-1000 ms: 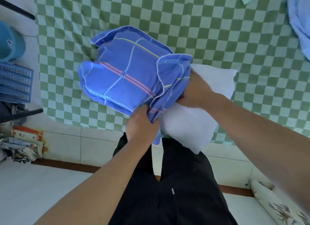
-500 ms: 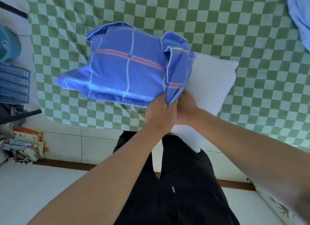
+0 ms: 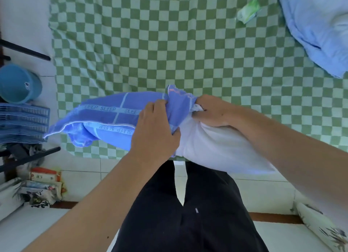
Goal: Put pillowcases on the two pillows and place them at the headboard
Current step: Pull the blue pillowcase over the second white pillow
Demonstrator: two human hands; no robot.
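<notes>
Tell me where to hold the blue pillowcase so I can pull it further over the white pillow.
Grip the blue pillowcase at its bunched open hem, where the left hand and right hand already pinch it. Come from the bare end of the white pillow and pull the hem that way; the closed end is filled, so only the hem can advance.

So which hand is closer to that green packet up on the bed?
Right. The right hand grips the pillow below and left of the green packet. The left hand holds the pillowcase, further left and lower.
</notes>
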